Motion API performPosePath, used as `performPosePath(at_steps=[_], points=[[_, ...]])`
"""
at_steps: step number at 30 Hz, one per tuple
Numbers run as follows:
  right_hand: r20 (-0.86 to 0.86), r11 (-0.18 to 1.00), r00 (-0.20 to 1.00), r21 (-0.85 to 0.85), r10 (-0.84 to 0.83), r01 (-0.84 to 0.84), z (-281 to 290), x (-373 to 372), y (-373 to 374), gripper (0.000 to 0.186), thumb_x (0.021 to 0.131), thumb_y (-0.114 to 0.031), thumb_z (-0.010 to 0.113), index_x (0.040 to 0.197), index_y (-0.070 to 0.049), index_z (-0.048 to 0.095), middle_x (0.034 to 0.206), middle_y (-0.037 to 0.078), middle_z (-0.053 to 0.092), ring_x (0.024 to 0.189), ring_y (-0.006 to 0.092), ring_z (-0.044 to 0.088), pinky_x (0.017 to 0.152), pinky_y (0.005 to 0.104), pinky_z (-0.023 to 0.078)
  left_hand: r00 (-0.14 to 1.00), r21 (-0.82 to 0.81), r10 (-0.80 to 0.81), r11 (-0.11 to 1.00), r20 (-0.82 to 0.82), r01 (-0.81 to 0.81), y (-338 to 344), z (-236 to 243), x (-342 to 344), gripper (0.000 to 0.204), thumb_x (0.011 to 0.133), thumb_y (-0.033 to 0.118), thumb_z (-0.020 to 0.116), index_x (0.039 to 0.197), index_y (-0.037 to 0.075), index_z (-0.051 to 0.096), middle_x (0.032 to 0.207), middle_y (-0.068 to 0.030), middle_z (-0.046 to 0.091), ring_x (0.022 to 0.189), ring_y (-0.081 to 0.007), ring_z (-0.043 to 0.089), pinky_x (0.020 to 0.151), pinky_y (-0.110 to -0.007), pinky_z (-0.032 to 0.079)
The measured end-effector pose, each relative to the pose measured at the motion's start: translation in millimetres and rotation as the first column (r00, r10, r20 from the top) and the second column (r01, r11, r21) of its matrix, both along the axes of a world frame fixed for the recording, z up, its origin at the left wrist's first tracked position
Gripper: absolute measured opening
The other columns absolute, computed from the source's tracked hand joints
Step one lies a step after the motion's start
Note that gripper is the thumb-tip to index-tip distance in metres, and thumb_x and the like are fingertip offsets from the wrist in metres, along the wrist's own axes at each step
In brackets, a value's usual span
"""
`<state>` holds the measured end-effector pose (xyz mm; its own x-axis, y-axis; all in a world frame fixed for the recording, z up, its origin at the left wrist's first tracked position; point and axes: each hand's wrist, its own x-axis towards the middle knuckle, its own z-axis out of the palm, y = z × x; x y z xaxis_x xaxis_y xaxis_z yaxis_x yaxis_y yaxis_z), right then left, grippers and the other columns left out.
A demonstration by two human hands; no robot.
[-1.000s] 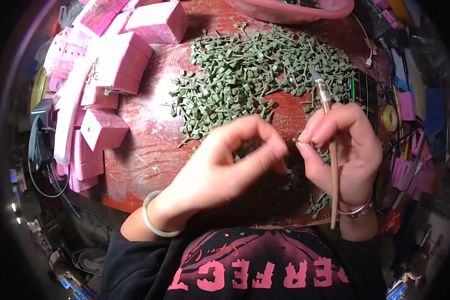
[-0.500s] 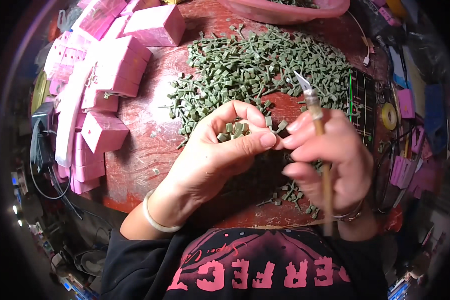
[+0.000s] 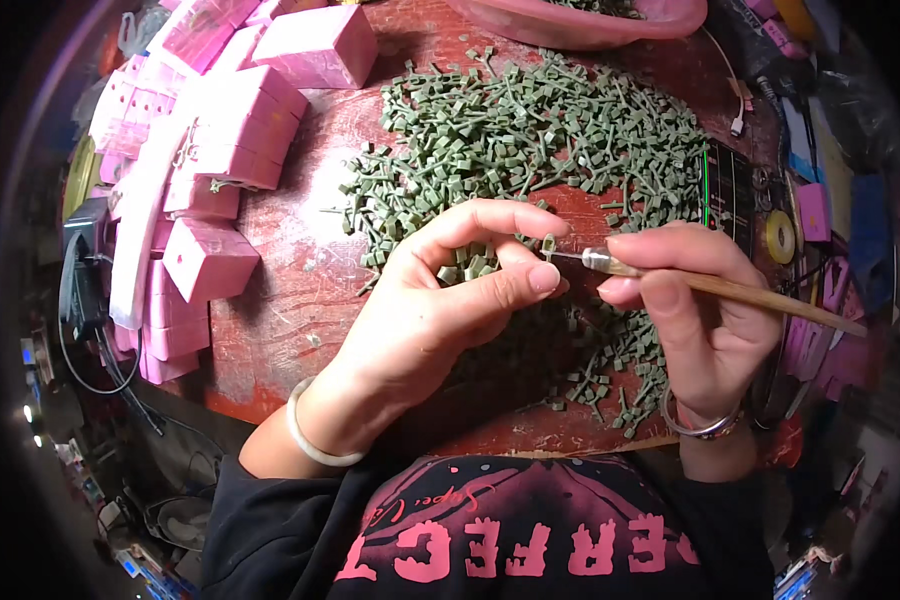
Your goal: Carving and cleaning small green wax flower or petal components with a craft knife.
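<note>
My left hand (image 3: 445,305) is curled, with thumb and forefinger closing around a small green wax-like piece (image 3: 549,243) with a square head. Several more green square-headed pieces (image 3: 470,264) are tucked inside its fingers. My right hand (image 3: 715,320) grips a craft knife (image 3: 735,290) with a wooden handle and metal collar, held nearly level. Its thin blade points left and meets the piece at the left fingertips; exactly how it touches is too small to tell. Beyond and below both hands spreads a heap of green stemmed pieces (image 3: 540,125).
Pink blocks (image 3: 255,125) are stacked along the left of the red table (image 3: 280,340), beside a black adapter (image 3: 87,240) with cables. A pink basin (image 3: 580,22) stands at the far edge. A dark screen (image 3: 727,190), a yellow tape roll (image 3: 779,237) and a white cable (image 3: 737,125) lie right.
The knife has swung from upright, blade away, to nearly level with its blade at the piece in my left hand. My right fingers have drawn back from the left fingertips.
</note>
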<state>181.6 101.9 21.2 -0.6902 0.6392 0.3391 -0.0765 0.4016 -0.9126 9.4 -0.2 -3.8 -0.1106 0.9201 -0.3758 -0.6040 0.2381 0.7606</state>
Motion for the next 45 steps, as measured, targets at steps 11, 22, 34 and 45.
performPosePath(at_steps=[11, 22, 34, 45], points=[[0.005, 0.99, 0.995, -0.091, -0.103, 0.103, -5, -3, -2, 0.023, 0.093, -0.016, 0.058, 0.101, 0.005, 0.062, 0.086, 0.009, 0.065, 0.069, 0.011, 0.062, 0.062, 0.0213, 0.05, 0.992, -0.023, -0.007, 1.0, -0.127, 0.004, -1, 7, 1, 0.026, 0.085, 0.006, 0.066, 0.111, 0.009, 0.062, 0.078, 0.007, 0.055, 0.058, 0.0019, 0.04, 0.05, -0.014, 0.028], [0.026, 0.979, 0.99, -0.144, -0.139, 0.142, -3, -4, -1, 0.025, 0.092, -0.019, 0.06, 0.098, 0.005, 0.062, 0.086, 0.009, 0.064, 0.069, 0.0097, 0.062, 0.062, 0.0204, 0.049, 0.99, -0.033, -0.028, 0.999, -0.137, 0.024, 0, 10, 2, 0.027, 0.084, 0.005, 0.067, 0.111, 0.007, 0.063, 0.081, 0.0057, 0.055, 0.065, 0.0014, 0.045, 0.055, -0.013, 0.033], [0.053, 0.968, 0.983, -0.171, -0.176, 0.182, -3, -6, -1, 0.028, 0.092, -0.025, 0.06, 0.094, 0.003, 0.063, 0.072, 0.004, 0.061, 0.064, 0.0089, 0.059, 0.06, 0.02, 0.046, 0.991, -0.034, -0.037, 0.999, -0.125, 0.033, -1, 12, 0, 0.027, 0.084, 0.006, 0.069, 0.11, 0.004, 0.063, 0.085, 0.0045, 0.056, 0.078, -0.0018, 0.05, 0.067, -0.015, 0.039], [0.037, 0.963, 0.988, -0.218, -0.153, 0.158, -2, -2, 1, 0.016, 0.091, -0.011, 0.06, 0.096, 0.004, 0.065, 0.088, 0.007, 0.065, 0.069, 0.008, 0.061, 0.062, 0.0179, 0.049, 0.981, 0.074, -0.02, 0.997, -0.195, 0.035, 0, 6, 4, 0.026, 0.084, 0.005, 0.068, 0.11, 0.004, 0.063, 0.089, 0.0028, 0.059, 0.077, -0.0018, 0.051, 0.066, -0.015, 0.04]])
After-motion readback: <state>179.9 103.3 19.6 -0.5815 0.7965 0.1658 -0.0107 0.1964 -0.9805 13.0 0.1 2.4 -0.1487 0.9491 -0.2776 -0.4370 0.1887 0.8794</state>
